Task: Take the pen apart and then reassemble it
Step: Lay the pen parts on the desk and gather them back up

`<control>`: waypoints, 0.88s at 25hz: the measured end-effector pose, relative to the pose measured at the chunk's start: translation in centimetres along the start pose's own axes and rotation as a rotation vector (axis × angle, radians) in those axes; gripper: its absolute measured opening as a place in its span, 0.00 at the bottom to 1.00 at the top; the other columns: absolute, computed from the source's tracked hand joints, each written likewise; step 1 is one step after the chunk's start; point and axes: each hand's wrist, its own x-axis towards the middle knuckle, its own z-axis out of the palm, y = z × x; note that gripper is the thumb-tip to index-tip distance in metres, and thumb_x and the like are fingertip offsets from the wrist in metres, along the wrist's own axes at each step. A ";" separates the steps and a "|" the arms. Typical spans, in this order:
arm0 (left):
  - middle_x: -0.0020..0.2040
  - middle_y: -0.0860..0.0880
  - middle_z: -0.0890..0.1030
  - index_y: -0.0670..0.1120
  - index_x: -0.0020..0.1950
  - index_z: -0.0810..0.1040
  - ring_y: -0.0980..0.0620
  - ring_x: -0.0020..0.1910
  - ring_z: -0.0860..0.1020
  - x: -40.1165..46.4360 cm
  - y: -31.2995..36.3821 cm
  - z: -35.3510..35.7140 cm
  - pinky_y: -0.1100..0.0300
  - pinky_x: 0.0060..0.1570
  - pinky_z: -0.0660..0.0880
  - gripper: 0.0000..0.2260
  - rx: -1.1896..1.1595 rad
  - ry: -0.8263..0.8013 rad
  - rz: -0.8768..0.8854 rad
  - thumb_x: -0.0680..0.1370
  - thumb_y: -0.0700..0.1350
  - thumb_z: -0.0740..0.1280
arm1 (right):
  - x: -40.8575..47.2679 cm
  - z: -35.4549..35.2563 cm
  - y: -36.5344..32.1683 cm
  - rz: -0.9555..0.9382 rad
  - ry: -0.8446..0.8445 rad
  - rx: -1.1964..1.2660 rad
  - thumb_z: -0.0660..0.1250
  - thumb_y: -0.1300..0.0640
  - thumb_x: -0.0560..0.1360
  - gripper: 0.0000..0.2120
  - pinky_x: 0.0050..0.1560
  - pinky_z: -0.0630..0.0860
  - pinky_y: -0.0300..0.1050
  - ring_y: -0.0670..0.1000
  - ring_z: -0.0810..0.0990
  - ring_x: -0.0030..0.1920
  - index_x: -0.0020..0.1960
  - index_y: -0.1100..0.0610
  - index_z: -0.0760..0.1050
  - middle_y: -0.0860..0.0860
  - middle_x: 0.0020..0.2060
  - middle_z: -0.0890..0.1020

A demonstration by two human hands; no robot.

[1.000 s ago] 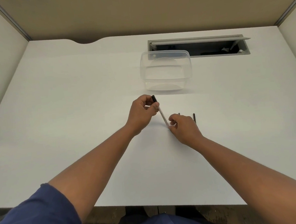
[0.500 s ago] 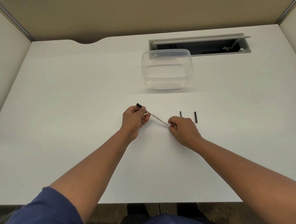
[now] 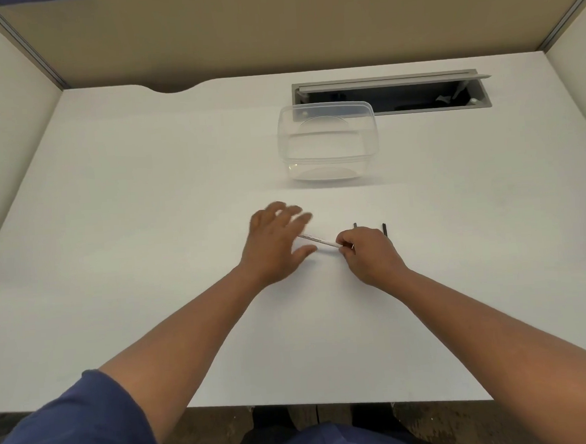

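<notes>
Pinching one end of the white pen barrel (image 3: 318,242), the right hand (image 3: 369,255) is holding it low over the white desk (image 3: 148,230), its fingers curled shut around that end. The barrel is running up and to the left toward the left hand (image 3: 275,243), which is spread open, fingers apart and blurred, gripping nothing; whether its palm is touching the barrel's far end cannot be told. Two short dark pen parts are lying on the desk just beyond the right hand: a thin dark piece (image 3: 355,225) and a dark stick (image 3: 385,229), both partly covered by the knuckles.

Judged from these loose parts, the pen is standing dismantled, and the step in hand is probably either the last of the taking apart or the start of the rebuilding. The next move is likely calling for the free left hand to pick up a part and line it up with the barrel's open end.

Hidden or unclear: the barrel's left end under the blurred fingers, the lower ends of both dark parts, and any tip or cap. The clear plastic container (image 3: 328,140) is sitting well apart, seemingly empty, before a cable hatch (image 3: 483,102).
</notes>
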 end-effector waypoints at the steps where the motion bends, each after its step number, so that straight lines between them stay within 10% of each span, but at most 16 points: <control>1: 0.65 0.48 0.79 0.49 0.68 0.77 0.41 0.68 0.72 0.2 0.5 0.2 0.44 0.64 0.67 0.25 0.017 -0.061 0.086 0.74 0.57 0.73 | 0.1 -0.1 -0.1 -0.017 0.001 -0.017 0.63 0.63 0.76 0.09 0.35 0.71 0.50 0.58 0.74 0.37 0.37 0.60 0.73 0.56 0.31 0.77; 22: 0.51 0.48 0.83 0.47 0.65 0.80 0.41 0.48 0.77 -0.2 1.2 0.7 0.55 0.43 0.62 0.17 0.058 -0.210 0.096 0.79 0.35 0.63 | -0.6 -0.8 0.6 -0.063 0.039 -0.103 0.62 0.58 0.77 0.08 0.41 0.76 0.51 0.56 0.76 0.46 0.46 0.54 0.80 0.51 0.40 0.80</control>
